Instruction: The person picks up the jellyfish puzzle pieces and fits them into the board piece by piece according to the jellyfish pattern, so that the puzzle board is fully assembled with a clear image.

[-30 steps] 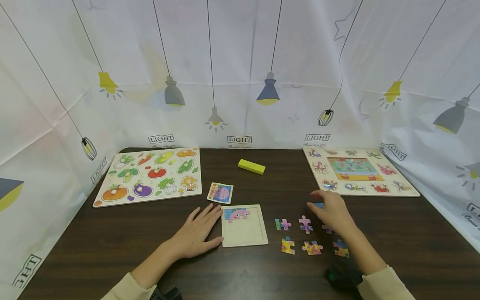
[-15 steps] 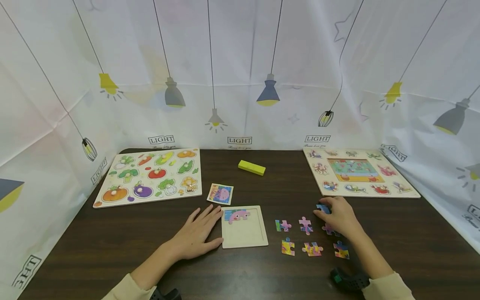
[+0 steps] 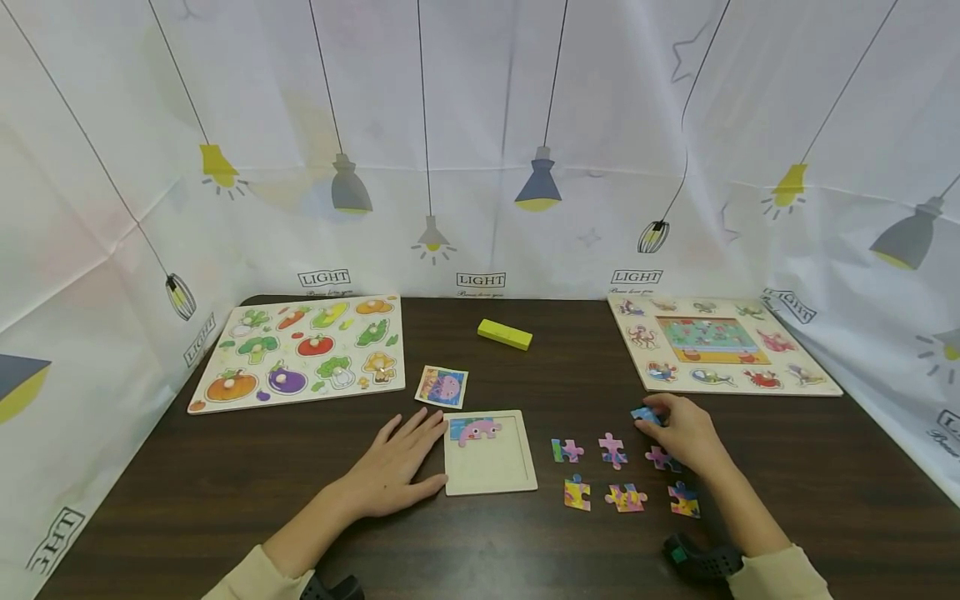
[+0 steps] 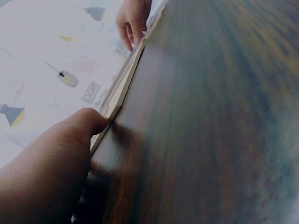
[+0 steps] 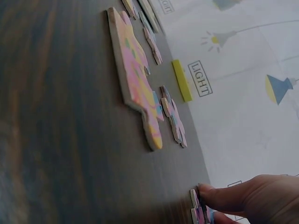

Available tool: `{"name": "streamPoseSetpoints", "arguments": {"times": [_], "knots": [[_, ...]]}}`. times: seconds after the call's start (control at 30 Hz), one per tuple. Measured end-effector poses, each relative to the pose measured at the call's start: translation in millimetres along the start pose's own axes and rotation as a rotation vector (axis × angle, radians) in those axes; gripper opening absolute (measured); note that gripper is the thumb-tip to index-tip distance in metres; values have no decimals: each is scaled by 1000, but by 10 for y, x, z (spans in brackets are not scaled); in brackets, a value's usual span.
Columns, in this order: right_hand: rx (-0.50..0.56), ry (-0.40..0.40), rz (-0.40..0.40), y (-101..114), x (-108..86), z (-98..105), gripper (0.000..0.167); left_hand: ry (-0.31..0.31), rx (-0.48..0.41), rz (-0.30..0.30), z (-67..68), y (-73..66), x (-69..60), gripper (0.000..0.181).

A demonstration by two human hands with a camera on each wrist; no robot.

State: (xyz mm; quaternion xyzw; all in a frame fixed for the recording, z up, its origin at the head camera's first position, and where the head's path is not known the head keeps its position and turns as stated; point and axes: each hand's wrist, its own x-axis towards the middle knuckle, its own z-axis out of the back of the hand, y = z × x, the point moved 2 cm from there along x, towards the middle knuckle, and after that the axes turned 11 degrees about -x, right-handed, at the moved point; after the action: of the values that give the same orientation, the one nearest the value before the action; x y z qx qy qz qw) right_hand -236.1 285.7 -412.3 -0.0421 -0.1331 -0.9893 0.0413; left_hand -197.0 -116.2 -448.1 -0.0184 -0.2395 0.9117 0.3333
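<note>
Blue is showing at the fingers of the right hand [image 3: 682, 433]: its grip is pinching a blue puzzle piece [image 3: 643, 414] between thumb and finger, farther back than the loose pieces. The hand is covering a part of this piece, and the right wrist view is cutting it off at the bottom, so I cannot tell whether it is touching the table [image 3: 450, 550]. The left hand [image 3: 396, 468] is lying with fingers spread, and its thumb is touching the edge of the pale tray [image 3: 491, 471].

Six loose pieces [image 3: 577, 492] are lying in two rows of three, right of the tray; the right hand is partly hiding the pink piece [image 3: 657, 457] nearest to it. In the tray's upper left corner, fitted pieces [image 3: 480, 431] are showing pink and blue, but their seams are too fine for counting.

One picture card [image 3: 442, 387], one yellow block [image 3: 505, 334], one vegetable board [image 3: 347, 343] and one sea-animal board [image 3: 682, 373] are lying behind. Two dark wrist devices [image 3: 701, 560] are showing, the left one being cut off below.
</note>
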Motion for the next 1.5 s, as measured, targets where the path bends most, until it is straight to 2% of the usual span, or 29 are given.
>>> {"name": "streamPoseSetpoints", "arguments": {"times": [0.2,0.4,0.53,0.8,1.1,1.5], "knots": [[12,-111,38,26,2,-8,33,6,-3,4,2,-6,3,71],[18,-121,31,56,-6,-5,25,5,-3,4,9,-11,0,71],[24,-126,54,94,-20,19,15,1,-3,2,9,-10,0,71],[8,-225,120,223,-41,88,3,11,-3,13,17,-16,-6,71],[89,-167,99,347,-81,128,4,18,-9,19,31,-31,-1,71],[105,-202,149,558,-69,135,4,16,-12,14,22,-25,0,70]]}}
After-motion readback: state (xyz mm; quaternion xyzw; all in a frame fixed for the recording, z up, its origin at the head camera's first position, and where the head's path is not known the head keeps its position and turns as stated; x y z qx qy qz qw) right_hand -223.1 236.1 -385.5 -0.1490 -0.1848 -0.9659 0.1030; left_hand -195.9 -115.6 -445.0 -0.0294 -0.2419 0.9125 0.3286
